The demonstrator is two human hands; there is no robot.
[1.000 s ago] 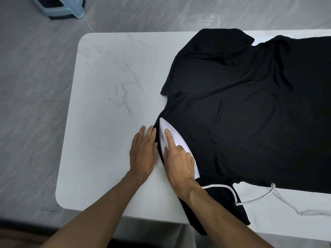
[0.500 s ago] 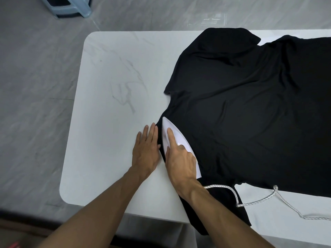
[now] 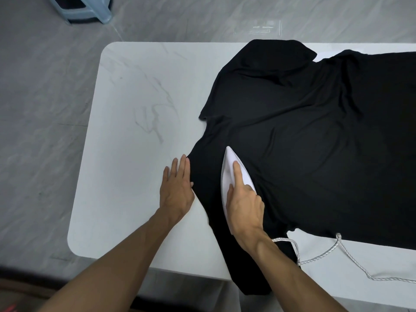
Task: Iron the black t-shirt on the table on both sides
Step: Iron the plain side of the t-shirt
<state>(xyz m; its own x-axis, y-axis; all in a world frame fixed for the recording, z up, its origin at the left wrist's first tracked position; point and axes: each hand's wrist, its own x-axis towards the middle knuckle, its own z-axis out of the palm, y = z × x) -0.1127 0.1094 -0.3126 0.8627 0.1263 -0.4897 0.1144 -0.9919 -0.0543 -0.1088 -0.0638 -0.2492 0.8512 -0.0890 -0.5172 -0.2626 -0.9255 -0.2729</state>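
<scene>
The black t-shirt (image 3: pixel 315 143) is lying spread over the right part of the desk (image 3: pixel 135 154), one sleeve reaching toward the far edge and the other drooping off the near edge. The right hand (image 3: pixel 244 206) is gripping the white iron (image 3: pixel 229 167), index finger stretched along its top, and the iron is sitting flat on the fabric close to the shirt's left edge. Its long axis is running near to far, with the tip pointing far and leaning slightly left. The left hand (image 3: pixel 176 188) is lying flat, fingers straight, palm on the bare desk. Its right side is touching the shirt's left edge, just left of the iron, and it seems to be anchoring the cloth.

What matters now is that almost all the fabric is stretching away to the right and far of the iron, with soft wrinkles showing across the body. I'd judge the coming stroke is heading that way, the right hand driving and the left bracing. The cord (image 3: pixel 337 251) is trailing right along the near desk past the near sleeve, so snagging is a risk. The flip to the second side is not yet done.
</scene>
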